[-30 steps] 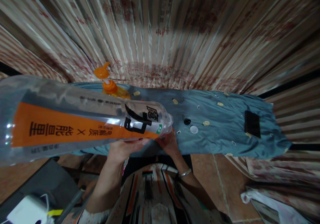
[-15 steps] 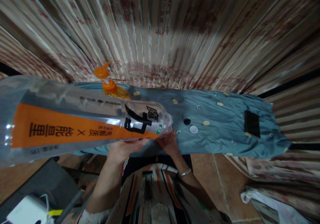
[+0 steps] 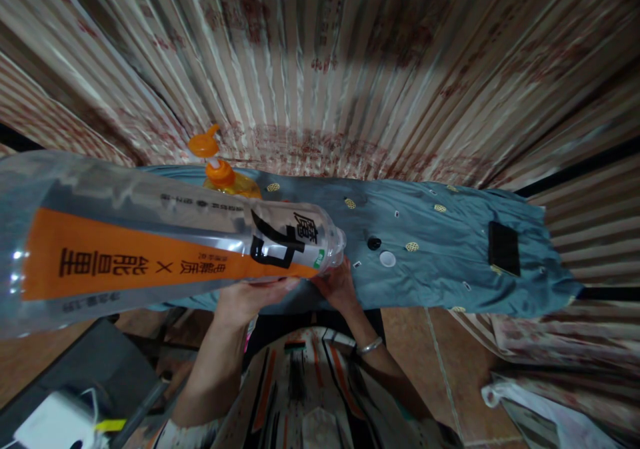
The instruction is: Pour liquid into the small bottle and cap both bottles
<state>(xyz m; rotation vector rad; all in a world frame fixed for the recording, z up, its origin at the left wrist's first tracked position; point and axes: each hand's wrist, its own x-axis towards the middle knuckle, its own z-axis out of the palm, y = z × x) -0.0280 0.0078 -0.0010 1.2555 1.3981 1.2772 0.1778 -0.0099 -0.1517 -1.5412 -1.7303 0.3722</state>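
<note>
Clear plastic bottle (image 3: 165, 249) w/ orange label fills the near left, lying across the view, its narrow end pointing right over the table's near edge. Left hand (image 3: 250, 299) is under that end, fingers curled up against the bottle's underside, holding it. Right hand (image 3: 340, 287) sits just right of the bottle's end, touching it; fingers mostly hidden behind the bottle, so can't tell if gripped or loose. Silver bracelet (image 3: 369, 347) on the right wrist.

Room to move: open tile floor (image 3: 440, 362) right of the forearms; left is crowded by a dark case (image 3: 85, 369) w/ a white charger (image 3: 53, 422).

Vs. half a sec ago: nothing has shifted, bottle and both hands in the same spots.

Beyond, a table under blue-grey cloth (image 3: 440, 262), its near edge just past the hands. On it: a black cap (image 3: 374, 243) and white cap (image 3: 387, 259) close together, a black pad (image 3: 504, 249) far right, an orange pump bottle (image 3: 220, 172) at the back left. Striped curtain (image 3: 320, 55) closes off the back.
</note>
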